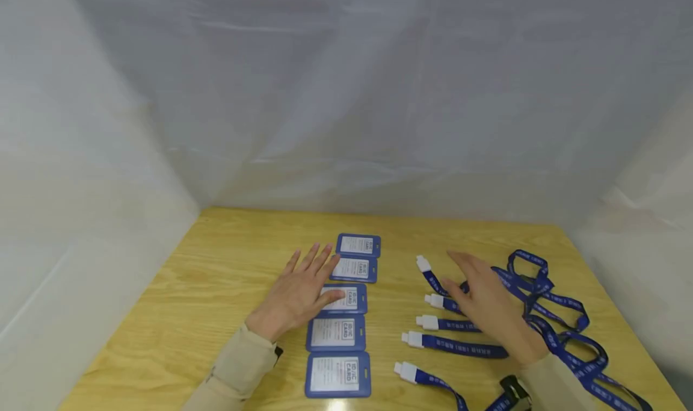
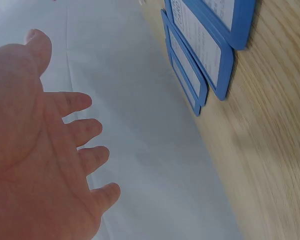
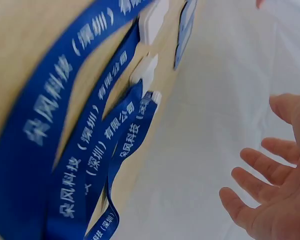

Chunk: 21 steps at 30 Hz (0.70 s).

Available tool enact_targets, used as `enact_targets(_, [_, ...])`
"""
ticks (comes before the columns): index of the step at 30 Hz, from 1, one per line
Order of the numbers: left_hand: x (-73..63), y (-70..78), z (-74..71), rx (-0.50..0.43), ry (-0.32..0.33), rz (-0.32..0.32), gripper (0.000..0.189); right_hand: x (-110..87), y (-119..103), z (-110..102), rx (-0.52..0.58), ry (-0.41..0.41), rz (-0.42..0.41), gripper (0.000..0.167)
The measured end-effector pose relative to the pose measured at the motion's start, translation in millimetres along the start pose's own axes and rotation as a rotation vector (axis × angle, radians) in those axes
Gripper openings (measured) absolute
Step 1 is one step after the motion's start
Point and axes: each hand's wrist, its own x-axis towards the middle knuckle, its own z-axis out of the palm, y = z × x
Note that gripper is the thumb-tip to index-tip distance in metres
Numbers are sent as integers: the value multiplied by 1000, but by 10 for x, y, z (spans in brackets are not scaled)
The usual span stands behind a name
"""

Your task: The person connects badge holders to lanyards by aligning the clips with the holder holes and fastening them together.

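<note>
Several blue card holders with white inserts run in a column on the wooden table; the nearest card holder [image 1: 331,375] lies flat with its slot to the right. Above the column's left side hovers my left hand [image 1: 295,293], fingers spread and holding nothing; its palm shows in the left wrist view. To the right lie several blue lanyards [image 1: 460,345] with white printing, their white plastic clips [image 1: 428,322] pointing left. My right hand [image 1: 489,309] is over the lanyards with fingers extended, partly hiding the straps. In the right wrist view it is apart from them.
The wooden table [image 1: 216,315] is enclosed by pale sheeting [image 1: 346,98] at the back and both sides. Loops of lanyard strap [image 1: 585,363] spread toward the table's right edge, some overlapping.
</note>
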Motion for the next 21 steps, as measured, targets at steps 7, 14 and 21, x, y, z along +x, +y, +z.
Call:
enact_targets(7, [-26, -6, 5, -1, 3, -14, 79, 295, 115, 189, 37, 4, 77, 54])
enact_targets(14, [-50, -8, 7, -3, -9, -25, 78, 517, 234, 446, 50, -78, 127, 46])
enact_targets(21, [-82, -27, -42, 8, -1, -38, 76, 645, 315, 572, 51, -160, 189, 49])
